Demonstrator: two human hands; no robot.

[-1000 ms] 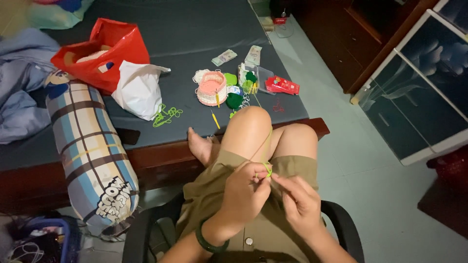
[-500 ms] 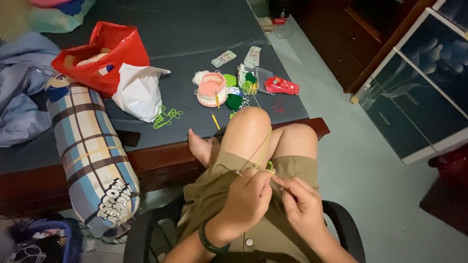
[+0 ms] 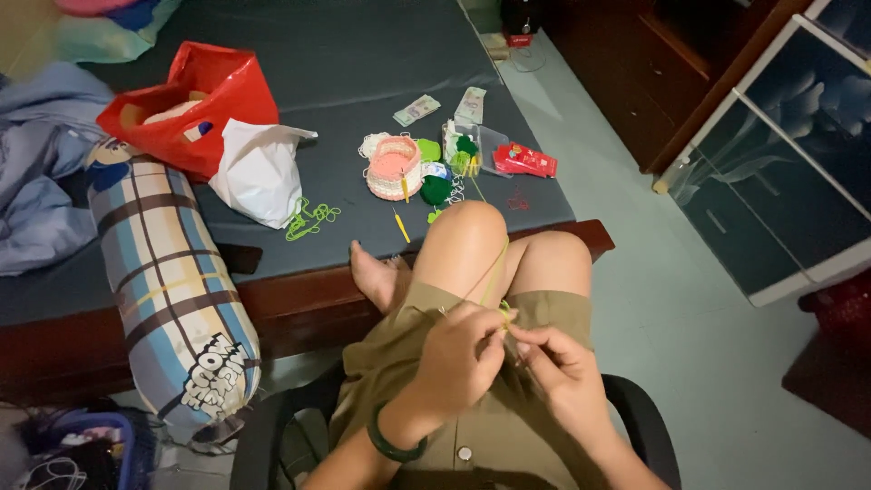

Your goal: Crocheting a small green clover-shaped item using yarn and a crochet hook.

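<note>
While the person is sitting in a chair [image 3: 272, 426] with one knee [image 3: 467, 231] raised, the head view is showing both hands meeting over the lap. The left hand [image 3: 458, 358], with a dark bangle [image 3: 392, 445] on its wrist, is closing its fingers around a tiny yellow-green piece [image 3: 504, 313] of crochet, and the right hand [image 3: 558, 367] is pinching in beside it, fingertips curled shut; whether it is gripping a hook I cannot tell. A thin yarn [image 3: 494, 272] is running from the piece up over the knee toward the bed [image 3: 345, 73]. On the bed, a pink basket [image 3: 393, 170], green balls [image 3: 435, 189], a loose green tangle [image 3: 310, 218], a yellow hook [image 3: 400, 226], a white bag [image 3: 259, 168] and a red bag [image 3: 195, 100] are lying, with a plaid bolster [image 3: 172, 290] hanging off the edge. Judging by how small the piece is, the work is only just getting started, with most stitches left.
</note>
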